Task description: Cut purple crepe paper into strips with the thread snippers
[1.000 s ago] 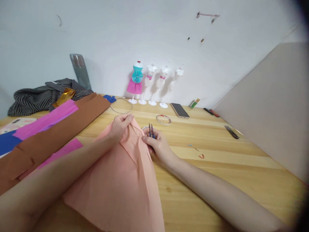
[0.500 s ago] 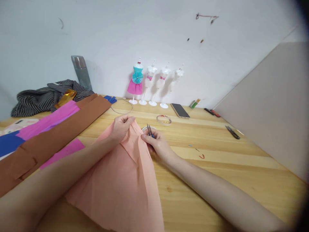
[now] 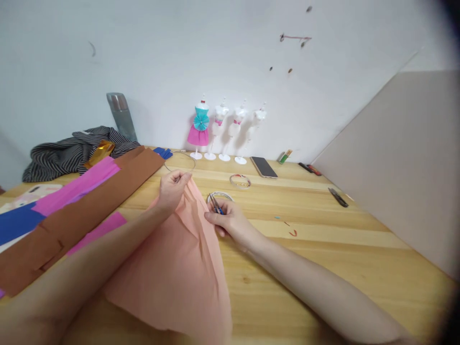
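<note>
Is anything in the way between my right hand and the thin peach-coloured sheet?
Nothing visible: your right hand, holding a blue-handled metal tool, is at the right edge of the sheet. A white ring lies beyond the hand.

The peach paper (image 3: 172,278), creased where my left fingers (image 3: 186,177) pinch it, widens toward me; my right fingers (image 3: 214,218) hold a blue-handled tool (image 3: 216,206), slim tips up.

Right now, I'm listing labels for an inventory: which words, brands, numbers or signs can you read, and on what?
None can be read.
Peach sheet: no writing visible.
Phone: dark screen, nothing legible.
Scissors, bottle and small green item: any print is too small or blurred to read.
</note>
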Tool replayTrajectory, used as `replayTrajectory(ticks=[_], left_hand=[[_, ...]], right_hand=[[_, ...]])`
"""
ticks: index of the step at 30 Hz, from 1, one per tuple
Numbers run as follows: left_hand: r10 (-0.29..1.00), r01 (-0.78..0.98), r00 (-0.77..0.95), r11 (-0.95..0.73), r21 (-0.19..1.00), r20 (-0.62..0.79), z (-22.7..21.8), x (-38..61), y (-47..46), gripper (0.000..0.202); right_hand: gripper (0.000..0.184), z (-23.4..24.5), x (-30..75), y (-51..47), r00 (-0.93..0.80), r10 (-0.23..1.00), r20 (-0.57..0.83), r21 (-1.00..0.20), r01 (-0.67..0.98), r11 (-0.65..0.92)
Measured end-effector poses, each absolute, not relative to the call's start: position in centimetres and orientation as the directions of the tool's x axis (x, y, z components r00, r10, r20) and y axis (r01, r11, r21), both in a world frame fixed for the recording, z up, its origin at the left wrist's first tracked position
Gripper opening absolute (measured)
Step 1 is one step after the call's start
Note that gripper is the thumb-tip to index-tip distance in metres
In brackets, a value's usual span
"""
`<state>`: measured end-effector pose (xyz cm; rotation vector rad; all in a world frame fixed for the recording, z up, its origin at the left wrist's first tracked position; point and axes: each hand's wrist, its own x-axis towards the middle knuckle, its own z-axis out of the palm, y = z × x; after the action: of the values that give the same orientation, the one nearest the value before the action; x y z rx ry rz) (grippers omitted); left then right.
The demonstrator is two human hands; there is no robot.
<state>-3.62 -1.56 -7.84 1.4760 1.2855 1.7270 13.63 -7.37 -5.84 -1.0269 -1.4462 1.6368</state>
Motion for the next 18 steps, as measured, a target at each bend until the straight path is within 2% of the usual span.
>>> replayTrajectory(ticks=[6,12,18], left_hand=[[0.813,0.218,-0.334,-0.426,0.878,0.477,-7.0,-5.0,-0.9,0.032],[0.784,0.28,-0.339,-0.443,0.852,0.52,-7.4,-5.5,-0.7,0.031],[0.789,0.371,-0.192,-0.493,0.787,0.584,-7.5,-4.7,-1.9,0.027]], right_hand=[[0.036,-4.9,13.7,-8.2,-0.505,0.846,-0.173,-0.968,-0.071,-0.24],[0.033,-4.6,13.5,-9.2,-0.546,0.813,-0.204,-0.954,-0.075,-0.29],[0.039,-5.0,13.1,-10.0,-0.576,0.793,-0.198,-0.945,-0.104,-0.311]])
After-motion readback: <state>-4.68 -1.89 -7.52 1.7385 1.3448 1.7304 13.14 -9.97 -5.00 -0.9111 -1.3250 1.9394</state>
